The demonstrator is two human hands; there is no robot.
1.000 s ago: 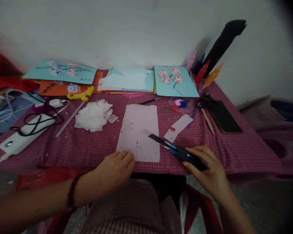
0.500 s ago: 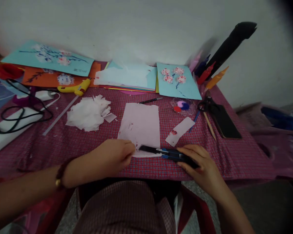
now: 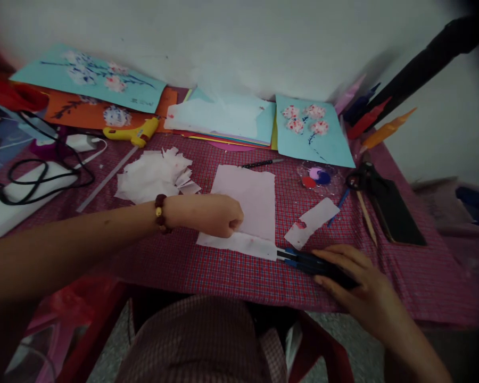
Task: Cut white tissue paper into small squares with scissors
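A pale pink paper sheet (image 3: pixel 251 197) lies on the red checked tablecloth (image 3: pixel 231 271). Its near part shows as a lighter strip (image 3: pixel 239 244) along the front. My left hand (image 3: pixel 207 214) is closed, its fingers pinched on the sheet just above that strip. My right hand (image 3: pixel 359 282) grips a black and blue utility knife (image 3: pixel 303 260) lying low at the strip's right end, blade end pointing left. A small pink offcut (image 3: pixel 312 222) lies just beyond the knife.
A heap of white paper squares (image 3: pixel 154 173), a yellow glue gun (image 3: pixel 132 133), a white power strip (image 3: pixel 19 197) with black cable, a pen (image 3: pixel 261 163), paint blobs (image 3: pixel 317 175), scissors (image 3: pixel 359 178), a black phone (image 3: pixel 399 215), flower pictures (image 3: pixel 313 130) and coloured paper along the wall.
My left hand moved up from the sheet's near edge onto the sheet. The knife travelled right across the near part, from over the sheet to its right edge. The camera shifted.
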